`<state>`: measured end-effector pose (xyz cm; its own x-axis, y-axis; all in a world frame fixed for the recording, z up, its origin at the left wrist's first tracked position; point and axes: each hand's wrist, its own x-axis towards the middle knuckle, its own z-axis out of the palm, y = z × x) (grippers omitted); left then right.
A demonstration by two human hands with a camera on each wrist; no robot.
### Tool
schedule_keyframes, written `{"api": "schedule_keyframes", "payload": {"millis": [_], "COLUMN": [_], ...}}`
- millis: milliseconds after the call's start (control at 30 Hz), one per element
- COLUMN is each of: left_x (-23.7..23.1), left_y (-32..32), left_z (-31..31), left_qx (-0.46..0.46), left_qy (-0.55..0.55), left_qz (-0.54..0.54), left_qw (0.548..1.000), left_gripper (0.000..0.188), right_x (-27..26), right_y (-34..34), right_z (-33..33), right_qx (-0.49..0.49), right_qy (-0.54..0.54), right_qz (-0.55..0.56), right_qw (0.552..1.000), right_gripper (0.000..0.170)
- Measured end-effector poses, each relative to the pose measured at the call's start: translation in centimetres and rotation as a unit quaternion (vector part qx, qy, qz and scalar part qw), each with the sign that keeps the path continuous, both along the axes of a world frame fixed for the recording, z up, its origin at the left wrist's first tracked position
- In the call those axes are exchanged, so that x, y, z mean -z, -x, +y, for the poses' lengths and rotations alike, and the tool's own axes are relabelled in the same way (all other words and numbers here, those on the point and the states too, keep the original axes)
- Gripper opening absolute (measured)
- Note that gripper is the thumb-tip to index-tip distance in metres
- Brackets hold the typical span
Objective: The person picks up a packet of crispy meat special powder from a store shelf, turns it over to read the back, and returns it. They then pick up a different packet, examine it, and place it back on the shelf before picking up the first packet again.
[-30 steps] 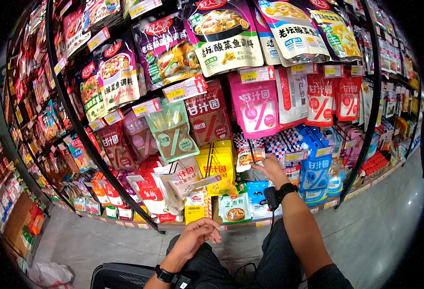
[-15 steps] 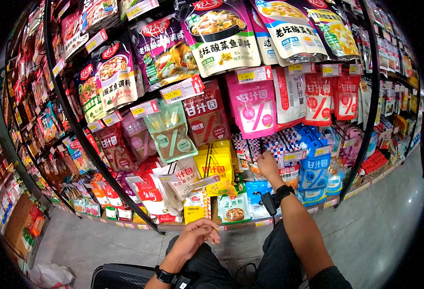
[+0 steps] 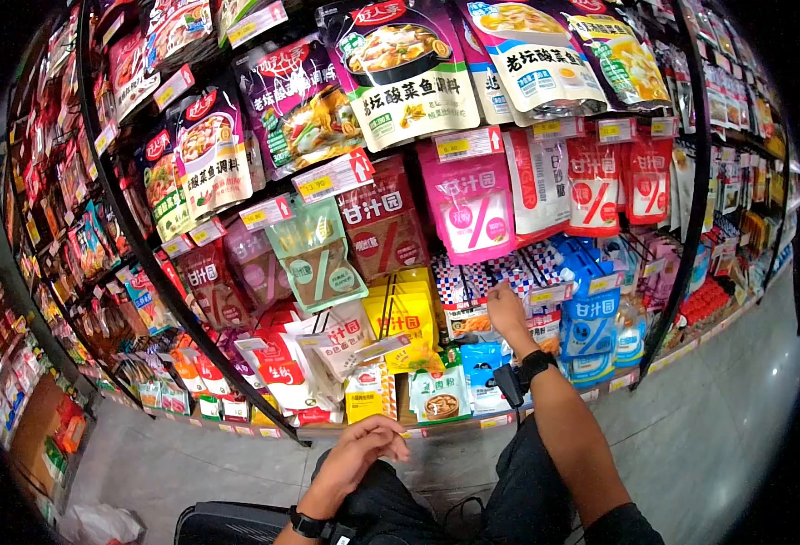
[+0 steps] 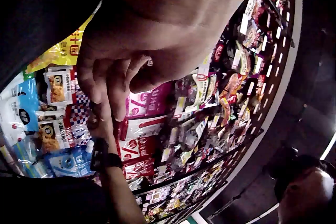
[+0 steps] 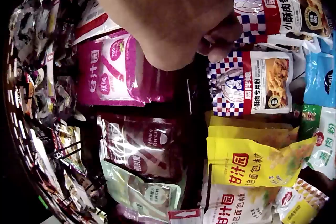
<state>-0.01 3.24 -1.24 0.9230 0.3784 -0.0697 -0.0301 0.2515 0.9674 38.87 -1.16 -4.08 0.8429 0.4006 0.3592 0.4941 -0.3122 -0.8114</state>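
My right hand (image 3: 509,318) reaches into the lower rack, with its fingers curled at the top of a blue-and-white checkered packet (image 3: 466,320) of crispy-pork coating flour. In the right wrist view, the thumb and fingertips of that hand (image 5: 163,19) are right at the upper corner of the checkered packet (image 5: 252,82), partly hidden by the hand itself. Similar packets (image 5: 273,3) hang beside it. Over my lap, the left hand (image 3: 363,451) hangs with loosely curled fingers and holds nothing. The left wrist view shows this idle hand (image 4: 147,40) large in front of the rack.
A pink sugar pouch (image 3: 471,204) hangs just above the right hand. Yellow pouches (image 3: 400,313) are to its left, blue bags (image 3: 591,318) to its right. Below stand a light-blue packet (image 3: 486,381) and a green-and-white packet (image 3: 439,391). Black rack posts (image 3: 681,272) flank the shelves.
My right hand has shifted from the packet's side to its top, fingers curling in. The checkered packet, tilted half a second ago, now hangs flatter. My left hand has barely moved.
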Motion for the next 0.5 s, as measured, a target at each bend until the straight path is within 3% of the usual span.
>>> {"api": "schedule_keyframes", "payload": {"millis": [167, 233, 267, 333, 367, 433, 500], "left_x": [-3.7, -5.5, -6.3, -7.7, -8.1, -12.5, -14.4], "left_y": [2.6, 4.0, 4.7, 6.6, 8.3, 11.5, 14.1], "left_z": [-1.0, -2.1, -2.8, -4.1, -4.2, -10.2, -12.1], "left_qx": [-0.054, -0.107, -0.106, -0.105, -0.064, -0.168, -0.211], "left_qy": [-0.058, -0.173, -0.172, -0.278, -0.241, -0.224, -0.303], "left_qz": [-0.055, -0.071, -0.070, 0.005, 0.013, 0.124, 0.161], "left_qw": [0.995, 0.977, 0.977, 0.955, 0.968, 0.952, 0.915], "left_gripper": [0.020, 0.018, 0.018, 0.015, 0.022, 0.015, 0.014], "right_x": [-0.3, -0.6, -0.7, -1.1, -1.5, -1.8, -2.2], "right_y": [0.3, 0.6, 0.7, 1.4, 1.5, 1.7, 1.8], "right_z": [0.3, 0.4, 0.3, -0.1, -0.2, -0.3, -0.7], "right_qx": [0.003, 0.013, 0.015, 0.007, 0.004, 0.002, 0.000], "right_qy": [-0.025, -0.039, -0.037, -0.061, -0.048, -0.054, -0.063], "right_qz": [-0.029, -0.075, -0.074, -0.081, -0.063, -0.055, -0.057], "right_qw": [0.999, 0.996, 0.996, 0.995, 0.997, 0.997, 0.996], "right_gripper": [0.030, 0.025, 0.025, 0.023, 0.021, 0.021, 0.020]}}
